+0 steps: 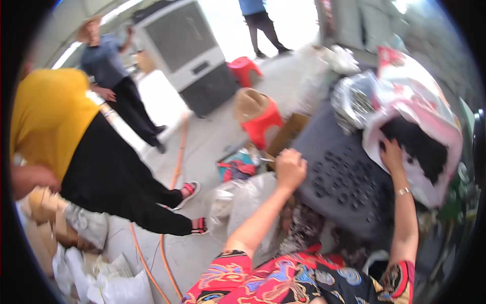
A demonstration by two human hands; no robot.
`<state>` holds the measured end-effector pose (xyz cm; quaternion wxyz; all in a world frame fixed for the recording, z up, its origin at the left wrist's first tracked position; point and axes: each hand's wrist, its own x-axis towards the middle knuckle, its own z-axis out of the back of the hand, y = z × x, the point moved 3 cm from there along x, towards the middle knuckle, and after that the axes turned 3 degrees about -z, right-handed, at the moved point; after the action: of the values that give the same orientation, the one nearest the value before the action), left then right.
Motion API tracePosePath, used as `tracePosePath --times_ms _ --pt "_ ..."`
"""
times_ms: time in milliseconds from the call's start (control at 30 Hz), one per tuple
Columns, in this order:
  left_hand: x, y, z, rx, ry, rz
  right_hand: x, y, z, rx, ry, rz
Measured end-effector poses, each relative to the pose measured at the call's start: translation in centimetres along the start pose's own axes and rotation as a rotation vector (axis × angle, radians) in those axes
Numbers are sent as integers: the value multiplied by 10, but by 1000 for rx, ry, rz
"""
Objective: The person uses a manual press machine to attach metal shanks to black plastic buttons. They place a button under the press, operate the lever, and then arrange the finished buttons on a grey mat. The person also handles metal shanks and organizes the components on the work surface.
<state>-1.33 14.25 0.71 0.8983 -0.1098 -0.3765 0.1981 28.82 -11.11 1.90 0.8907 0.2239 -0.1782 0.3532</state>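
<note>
My left hand is closed, held over the left edge of a dark grey cloth-like surface. Anything inside its curled fingers is hidden. Scattered over that surface are many small black rings. At the right, my right hand reaches into the mouth of a white and pink sack. Its fingers are stretched out against a heap of small black pieces inside, and the fingertips partly blend into them. A clear plastic bag of small greyish pieces lies beside the sack.
Left of my arm lie a clear plastic bag and an open cardboard box. A straw hat rests on a red stool. Nearby stands a person in yellow. Orange hoses cross the floor; a large cooler stands beyond.
</note>
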Motion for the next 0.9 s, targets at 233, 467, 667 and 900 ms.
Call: tracePosePath --times_ms 233,467,667,900 --pt "-20 25 -7 88 -16 25 1 51 22 332 -124 98" --pt "-17 17 -7 42 14 44 -3 149 -8 489 27 387" --pt "-15 15 -8 25 17 44 -14 161 -54 52 80 639" --pt "-15 18 -3 25 14 27 -8 131 -6 313 -133 393"
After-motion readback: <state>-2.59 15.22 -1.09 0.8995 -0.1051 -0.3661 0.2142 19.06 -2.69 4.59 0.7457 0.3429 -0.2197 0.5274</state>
